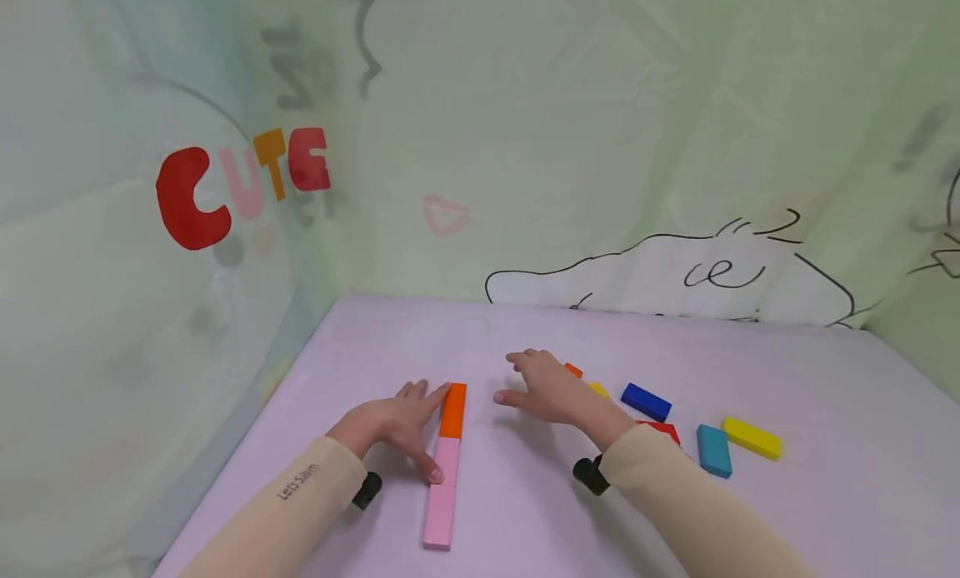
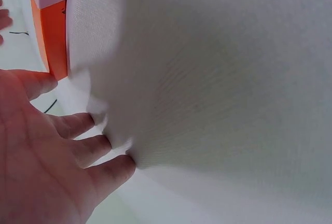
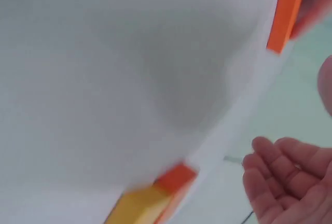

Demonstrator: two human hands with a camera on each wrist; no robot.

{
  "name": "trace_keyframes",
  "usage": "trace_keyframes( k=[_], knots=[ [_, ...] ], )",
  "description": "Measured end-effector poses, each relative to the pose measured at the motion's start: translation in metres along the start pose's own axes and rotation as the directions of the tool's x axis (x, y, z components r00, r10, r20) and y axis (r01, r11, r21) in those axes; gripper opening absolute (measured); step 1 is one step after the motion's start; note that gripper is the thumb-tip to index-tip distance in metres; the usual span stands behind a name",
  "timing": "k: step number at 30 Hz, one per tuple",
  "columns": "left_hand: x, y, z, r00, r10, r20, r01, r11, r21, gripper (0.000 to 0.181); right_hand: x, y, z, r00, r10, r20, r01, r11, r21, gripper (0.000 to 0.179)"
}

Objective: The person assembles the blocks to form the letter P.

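Three blocks form a straight row in the head view: an orange block at the far end, a pink block in the middle and another pink block nearest me. Along the row's left side lies my left hand, fingers spread. Its index fingertip touches the orange block's far end, and its thumb is at the joint between the pink blocks. The left wrist view shows the other fingertips on the cloth. Right of the row, my right hand hovers over the table, holding nothing, its fingers loosely bent in the right wrist view.
To the right lie a dark blue block, a teal block, a yellow block and a red block partly behind my right arm. A small orange block and a yellow-orange block show beyond my right wrist. Printed curtains stand behind the table.
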State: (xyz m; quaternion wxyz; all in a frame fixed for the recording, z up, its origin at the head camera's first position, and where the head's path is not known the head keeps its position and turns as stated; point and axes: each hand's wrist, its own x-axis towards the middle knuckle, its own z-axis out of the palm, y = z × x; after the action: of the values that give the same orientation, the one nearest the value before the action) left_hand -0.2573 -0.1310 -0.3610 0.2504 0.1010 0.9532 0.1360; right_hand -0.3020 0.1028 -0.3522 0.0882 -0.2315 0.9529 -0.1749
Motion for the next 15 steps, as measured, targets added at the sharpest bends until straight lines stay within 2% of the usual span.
trace_keyframes(
  k=[7,10,15],
  knots=[
    [-0.003,-0.002,-0.002,1.0,0.018,0.001,-0.018,1.0,0.008,0.116,-0.023,0.036,-0.019,0.988,0.134,-0.076,-0.142,0.984,-0.108,0.065],
    [-0.004,-0.002,-0.003,1.0,0.012,0.006,-0.012,1.0,0.002,0.116,-0.036,0.049,-0.02,0.976,0.19,-0.11,-0.206,0.965,-0.161,0.065],
    [-0.004,-0.001,-0.002,1.0,0.016,0.014,-0.016,1.0,-0.011,0.115,-0.05,0.061,-0.015,0.947,0.292,-0.131,-0.314,0.929,-0.195,0.061]
  ],
)
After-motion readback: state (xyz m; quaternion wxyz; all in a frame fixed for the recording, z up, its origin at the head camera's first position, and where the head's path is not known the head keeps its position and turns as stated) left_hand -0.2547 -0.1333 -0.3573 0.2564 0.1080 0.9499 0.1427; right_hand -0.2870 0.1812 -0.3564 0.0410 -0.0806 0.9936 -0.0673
